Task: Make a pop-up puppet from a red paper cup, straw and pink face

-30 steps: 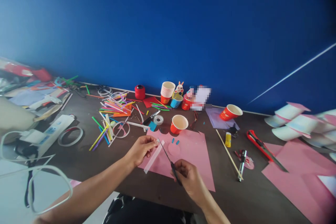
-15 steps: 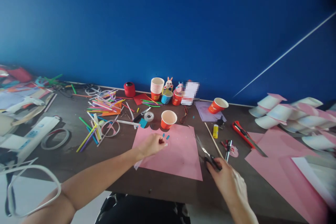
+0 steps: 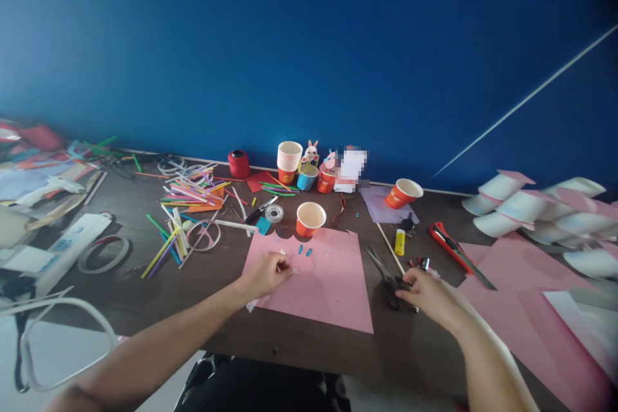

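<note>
We have the left hand [image 3: 266, 275] pinching a tiny pale piece [image 3: 294, 270], too small to identify, over the pink sheet [image 3: 328, 293]. Right hand [image 3: 427, 296] touches the scissors [image 3: 390, 291] at the handles, by the bench [image 3: 309, 349] right of the sheet; we can't tell if gripping.

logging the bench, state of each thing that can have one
scissors: blades slightly parted
left hand: pinched shut, pale scrap at tips
right hand: touching scissors
box cutter: blade out
front cup: upright
cup stack: nested, upright
right cup: upright
blue cup: upright
power strip: on or off unclear
</note>
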